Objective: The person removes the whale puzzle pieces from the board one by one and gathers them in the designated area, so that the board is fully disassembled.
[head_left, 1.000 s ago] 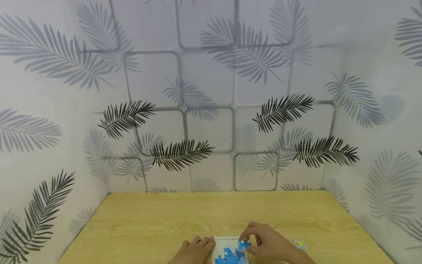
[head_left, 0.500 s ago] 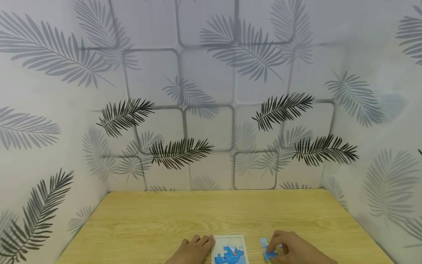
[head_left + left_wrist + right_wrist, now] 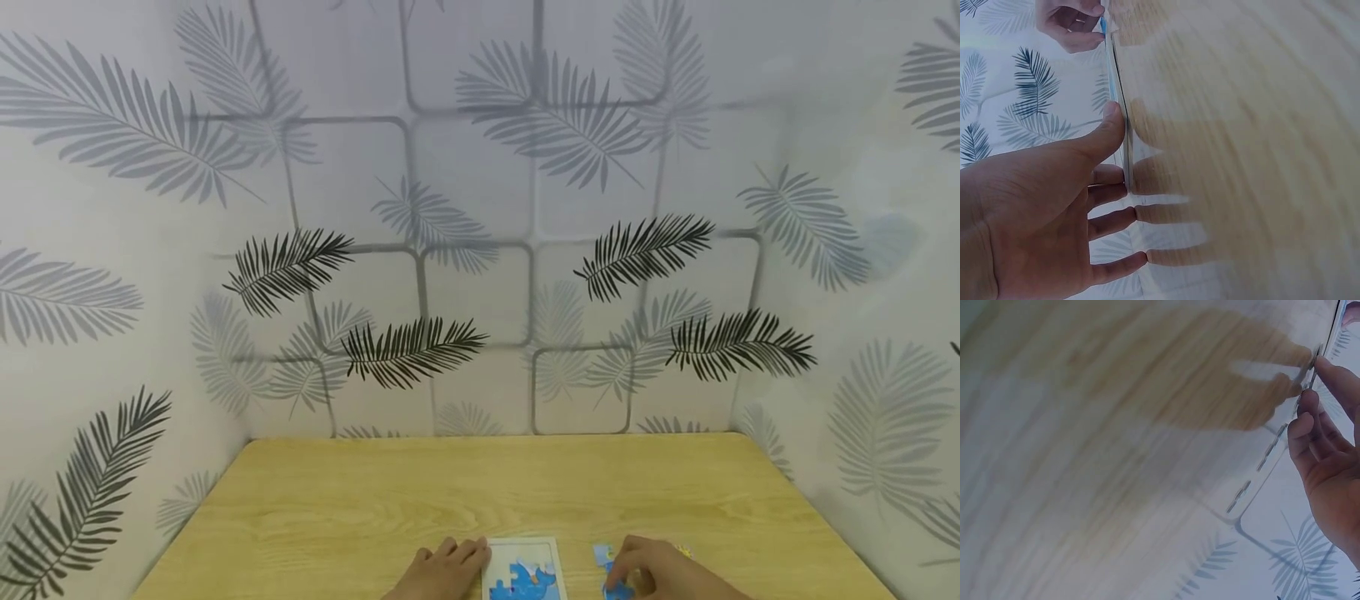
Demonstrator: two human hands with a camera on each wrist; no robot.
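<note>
A shallow puzzle tray (image 3: pixel 504 552) with a pale border lies at the table's near edge in the head view, partly cut off by the frame. Joined blue jigsaw pieces (image 3: pixel 525 583) fill its lower part. My left hand (image 3: pixel 441 573) rests at the tray's left side; the left wrist view shows its fingers (image 3: pixel 1110 226) extended, tips on the table and thumb along the tray edge. Right of the tray, my right hand (image 3: pixel 666 571) pinches a blue puzzle piece (image 3: pixel 617 592) low at the tabletop. In the right wrist view, thumb and fingers (image 3: pixel 1307 403) meet at a thin piece.
Beside the right hand lie a pale-blue puzzle piece (image 3: pixel 602 554) and a piece with a yellow pattern (image 3: pixel 684 551), partly hidden by the hand. Thin loose pieces (image 3: pixel 1271 449) show edge-on in the right wrist view. A leaf-patterned wall (image 3: pixel 480 292) stands behind the wooden table (image 3: pixel 375 492).
My right hand has moved right with the blue piece, from over the tray's upper right corner down to the table beside the loose pieces. The left hand has stayed at the tray.
</note>
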